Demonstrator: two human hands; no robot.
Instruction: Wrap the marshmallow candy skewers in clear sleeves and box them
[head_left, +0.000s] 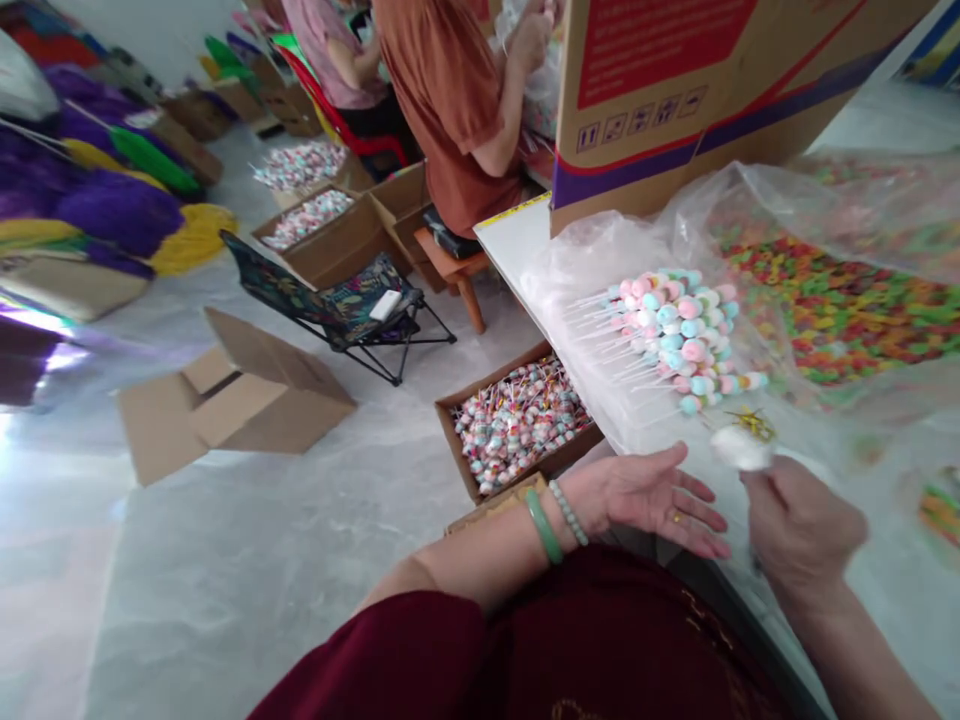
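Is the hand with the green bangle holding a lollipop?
No, the left hand with the green bangle is open and empty, palm up, while the right hand holds a white wad.

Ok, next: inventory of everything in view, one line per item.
candy pops on sticks: many, pink, blue and white, fanned out on clear plastic
clear plastic sheet: one, clear, on white table
coloured sweets: many, mixed colours, under plastic at right
carton: one, brown and red, at table's far end
box of wrapped pops: one, brown, beside table
open cardboard box: one, brown, on floor
folding chair: one, dark patterned, on floor
fringed bundles: several, purple, yellow and green, far left
seated co-worker: one, orange top, beyond table
seated co-worker: one, pink top, farther back
white wad: one, white, gold tie, at right hand
jade bangle: one, green, left wrist
left hand: one, open, palm up, by table edge
right hand: one, closed on white wad
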